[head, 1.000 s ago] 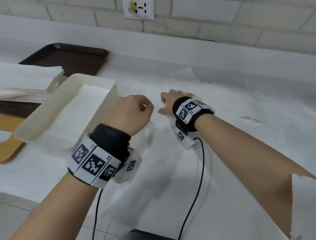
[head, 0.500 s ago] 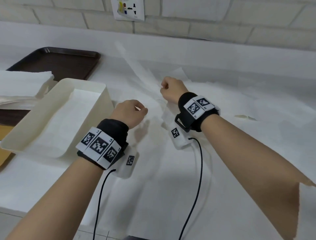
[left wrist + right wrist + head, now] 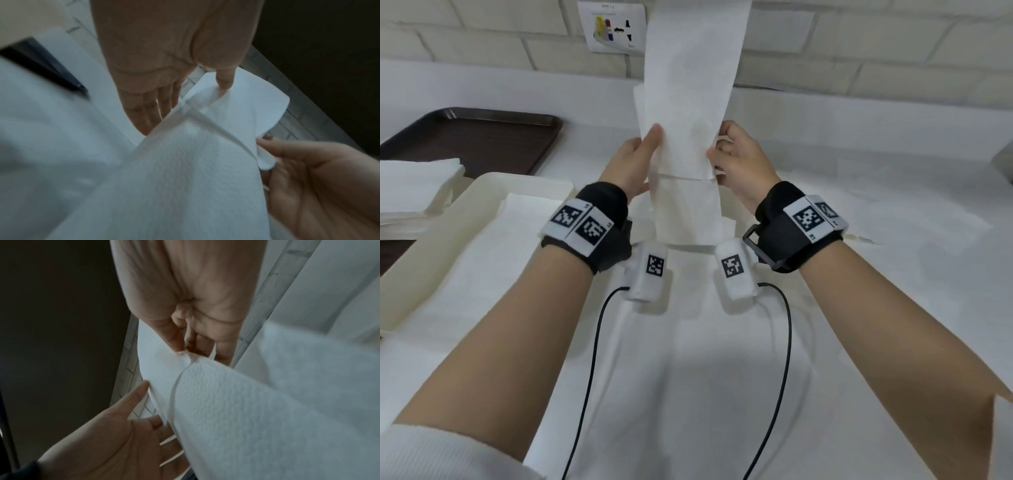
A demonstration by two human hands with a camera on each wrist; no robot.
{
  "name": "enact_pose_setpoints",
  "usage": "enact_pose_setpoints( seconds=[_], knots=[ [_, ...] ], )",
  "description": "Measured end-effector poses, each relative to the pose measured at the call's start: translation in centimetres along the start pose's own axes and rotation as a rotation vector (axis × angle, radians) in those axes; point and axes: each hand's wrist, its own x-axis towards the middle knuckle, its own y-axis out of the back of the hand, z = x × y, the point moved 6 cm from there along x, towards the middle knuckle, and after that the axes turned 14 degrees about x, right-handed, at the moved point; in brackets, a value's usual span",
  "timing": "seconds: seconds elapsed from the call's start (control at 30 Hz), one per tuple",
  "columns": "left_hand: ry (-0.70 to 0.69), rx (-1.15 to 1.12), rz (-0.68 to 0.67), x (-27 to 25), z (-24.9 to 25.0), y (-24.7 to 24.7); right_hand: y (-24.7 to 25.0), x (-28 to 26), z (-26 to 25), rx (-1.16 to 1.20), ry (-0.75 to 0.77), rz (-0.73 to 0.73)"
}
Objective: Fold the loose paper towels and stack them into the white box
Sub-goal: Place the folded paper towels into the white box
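Above the white counter, at the middle of the scene, both hands hold one long paper towel upright between them. The left hand takes the towel's left edge: its thumb lies on the near face and its fingers run fairly straight behind the sheet, so the edge is pinched between them. The right hand takes the right edge, with its thumb and curled fingers nipping the paper at a small pucker. The two hands are apart, with the width of the towel between them, at about the same height.

From the grip the towel rises past the top of the head view, in front of the wall socket on the brick wall. A second layer shows along its left edge. Below the hands it hangs down, with a crosswise edge or crease just under the thumbs, and its lower end reaches the spread sheets on the counter near the wrists.

To the left stands the white box, with a flat towel lying in it. Just beyond its far left side is a stack of white towels, which sits partly on a dark brown tray at the far left. More loose paper lies spread on the counter to the right and towards the near edge.
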Motion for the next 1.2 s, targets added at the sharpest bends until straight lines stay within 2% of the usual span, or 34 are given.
enact_pose_setpoints(
  seconds=[0.13,0.27,0.43,0.67,0.83,0.97,1.07,1.2],
  knots=[
    [-0.098,-0.19,-0.019,0.2,2.0,0.2,-0.1,0.0,-0.1,-0.048,-0.027,0.04],
    [-0.221,-0.212,0.065,0.3,3.5,0.5,-0.4,-0.1,-0.2,-0.059,-0.053,0.051],
    [-0.226,-0.217,0.211,0.2,3.8,1.0,-0.4,-1.0,-0.4,0.053,-0.071,-0.014],
    [-0.245,-0.155,0.145,-0.1,4.4,0.4,0.7,-1.8,-0.5,-0.116,-0.122,-0.014],
    [-0.205,-0.123,0.276,0.4,4.2,1.3,2.0,-2.6,-0.5,-0.107,-0.152,0.089],
    [-0.149,-0.145,0.356,0.5,3.2,2.8,4.6,-2.8,-2.0,-0.103,-0.049,0.302],
    [-0.155,-0.148,0.337,-0.4,2.3,2.8,5.6,-3.2,-4.2,-0.029,0.034,0.373],
    [-0.175,-0.122,0.212,-2.0,0.9,1.4,5.0,-3.5,-6.8,0.18,0.072,0.282]
  ],
)
